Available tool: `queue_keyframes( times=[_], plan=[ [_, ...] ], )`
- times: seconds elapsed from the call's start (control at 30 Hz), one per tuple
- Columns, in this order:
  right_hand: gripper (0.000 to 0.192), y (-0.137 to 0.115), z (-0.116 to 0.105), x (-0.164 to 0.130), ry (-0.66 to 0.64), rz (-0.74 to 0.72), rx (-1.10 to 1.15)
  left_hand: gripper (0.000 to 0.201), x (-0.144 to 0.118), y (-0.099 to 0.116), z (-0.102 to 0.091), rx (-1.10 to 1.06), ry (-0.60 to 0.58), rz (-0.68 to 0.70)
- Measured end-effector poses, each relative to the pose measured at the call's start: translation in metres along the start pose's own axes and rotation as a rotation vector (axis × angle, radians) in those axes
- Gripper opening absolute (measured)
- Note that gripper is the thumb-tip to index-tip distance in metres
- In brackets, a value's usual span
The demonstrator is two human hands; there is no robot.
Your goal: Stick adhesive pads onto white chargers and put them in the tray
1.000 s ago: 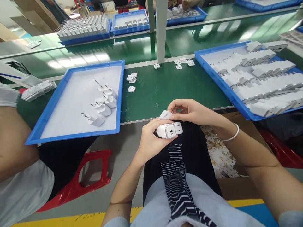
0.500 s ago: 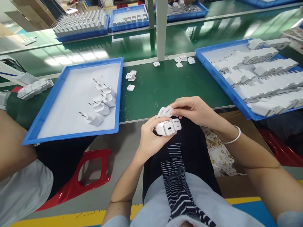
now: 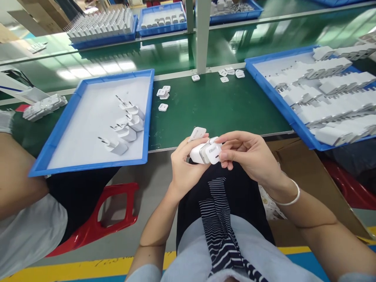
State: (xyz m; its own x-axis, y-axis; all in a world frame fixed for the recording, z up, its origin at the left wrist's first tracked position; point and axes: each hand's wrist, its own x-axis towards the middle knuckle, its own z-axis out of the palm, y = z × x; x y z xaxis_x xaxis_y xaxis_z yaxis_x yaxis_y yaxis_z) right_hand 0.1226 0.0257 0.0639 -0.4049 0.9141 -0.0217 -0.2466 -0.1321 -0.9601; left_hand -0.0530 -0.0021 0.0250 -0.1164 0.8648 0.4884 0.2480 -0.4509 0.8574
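Note:
Closed around a white charger point(image 3: 197, 154), my left hand point(image 3: 185, 162) is above my lap. A small white cover plate point(image 3: 198, 133) sticks up from the fingers of that hand. Between its thumb and fingertips, my right hand point(image 3: 245, 154) pinches another white cover plate point(image 3: 213, 153) with a small slot, right at the charger's end. Whether this plate is seated or only touching, I cannot tell. More loose cover plates point(image 3: 162, 93) lie on the green table, some in a small pile and one point(image 3: 163, 107) alone.
To the left, a blue tray point(image 3: 150, 117) holds several chargers point(image 3: 116, 146), pins up. The blue tray point(image 3: 266, 88) on the right carries rows of chargers. Several plates point(image 3: 230, 71) lie near the white post point(image 3: 202, 37). A person's arm point(image 3: 22, 176) and red stool point(image 3: 131, 203) are at left.
My right hand has brought one cover plate down to the front of the charger. The other plate is now upright in my left hand. The charger has turned, hiding its port face.

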Motion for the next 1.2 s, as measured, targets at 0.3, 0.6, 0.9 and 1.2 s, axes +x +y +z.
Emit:
queue_keyframes(
  times=[0.3,0.6,0.9,1.2],
  plan=[
    [0.022,-0.0015,0.0015,0.0006,0.000,-0.009,-0.002,0.040,0.0011,0.0035,-0.0005,0.002,0.004,0.038],
    [0.024,-0.0025,0.0035,0.0020,0.012,0.014,-0.034,0.036,0.0017,0.0041,-0.0006,0.069,-0.001,0.048],
    [0.025,-0.0050,0.0048,0.0021,0.017,0.028,-0.060,0.034,0.0017,0.0033,-0.0010,0.084,-0.011,0.060],
    [0.031,-0.0073,0.0034,0.0032,-0.028,0.096,-0.053,0.035,0.0011,0.0029,-0.0024,0.096,-0.017,0.117]
  ],
)
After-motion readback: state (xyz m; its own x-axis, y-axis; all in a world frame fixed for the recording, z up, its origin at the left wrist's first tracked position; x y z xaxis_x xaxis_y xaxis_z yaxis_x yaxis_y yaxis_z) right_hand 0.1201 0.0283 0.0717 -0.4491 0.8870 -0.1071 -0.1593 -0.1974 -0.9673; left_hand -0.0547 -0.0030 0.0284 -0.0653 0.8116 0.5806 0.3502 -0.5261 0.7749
